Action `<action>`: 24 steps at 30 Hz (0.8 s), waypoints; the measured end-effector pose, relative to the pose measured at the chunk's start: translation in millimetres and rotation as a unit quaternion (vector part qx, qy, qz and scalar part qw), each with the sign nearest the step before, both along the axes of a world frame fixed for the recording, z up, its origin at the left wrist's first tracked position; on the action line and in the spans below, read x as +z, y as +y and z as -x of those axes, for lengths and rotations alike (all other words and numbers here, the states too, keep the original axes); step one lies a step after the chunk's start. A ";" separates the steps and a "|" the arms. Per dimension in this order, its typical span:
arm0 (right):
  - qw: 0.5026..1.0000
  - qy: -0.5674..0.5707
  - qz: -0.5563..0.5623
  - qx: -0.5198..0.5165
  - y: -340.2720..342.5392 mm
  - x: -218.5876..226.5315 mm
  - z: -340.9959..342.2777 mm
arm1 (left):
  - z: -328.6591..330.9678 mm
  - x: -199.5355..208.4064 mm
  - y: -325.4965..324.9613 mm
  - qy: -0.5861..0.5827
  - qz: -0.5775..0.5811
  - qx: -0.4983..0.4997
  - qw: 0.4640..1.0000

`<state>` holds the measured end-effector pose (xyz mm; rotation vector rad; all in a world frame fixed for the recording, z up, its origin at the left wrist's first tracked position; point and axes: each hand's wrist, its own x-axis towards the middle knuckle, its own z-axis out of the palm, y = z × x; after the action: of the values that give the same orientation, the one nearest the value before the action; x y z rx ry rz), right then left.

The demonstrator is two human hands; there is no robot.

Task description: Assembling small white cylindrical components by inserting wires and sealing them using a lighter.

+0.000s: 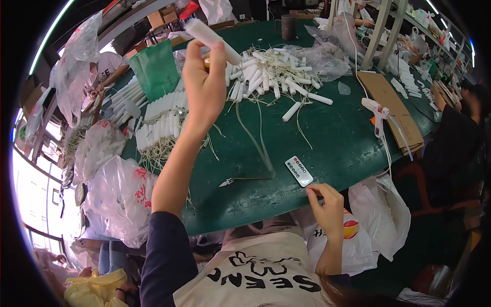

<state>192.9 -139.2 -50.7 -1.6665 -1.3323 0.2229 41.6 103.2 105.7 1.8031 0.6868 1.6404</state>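
My left hand (pixel 206 87) is raised over the far left of the table, closed around a white tube (pixel 225 48) shaped like a candle. A small gold-coloured thing (pixel 207 61) shows between its fingers; I cannot tell what it is. At the table's front edge, my right hand (pixel 330 210) has thumb and forefinger bent together, just below a white remote control (pixel 298 171) with small buttons. Anything between those fingertips is hidden. Left of the remote lies a small pointed white piece (pixel 226 182) on a thin stem.
White candle-like tubes with cords form a pile (pixel 271 71) and rows (pixel 161 117) on the green table (pixel 245 199). A glue gun (pixel 377 115) lies by flat cardboard (pixel 391 110) at right. Also around are a dark mug (pixel 288 27), a green bag (pixel 155 69) and plastic bags (pixel 120 199).
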 end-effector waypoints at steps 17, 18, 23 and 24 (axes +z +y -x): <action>0.913 0.319 -0.104 0.233 -17.0 32.2 45.4 | 50.7 -47.4 -149.5 0.340 0.032 -0.353 0.871; 0.923 0.310 -0.078 0.212 -16.8 28.8 44.5 | 54.2 -37.9 -144.6 0.363 0.075 -0.360 0.856; 0.964 0.206 -0.007 0.166 -12.0 16.8 51.1 | 64.0 -44.2 -121.5 0.272 0.235 -0.304 0.882; 0.970 0.179 -0.017 0.163 -9.8 18.5 53.3 | 67.0 -41.5 -119.2 0.283 0.228 -0.297 0.883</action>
<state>139.6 -149.1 -32.2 -1.2952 -1.3127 0.6579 -25.4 -16.0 64.2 1.8705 0.6031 0.4905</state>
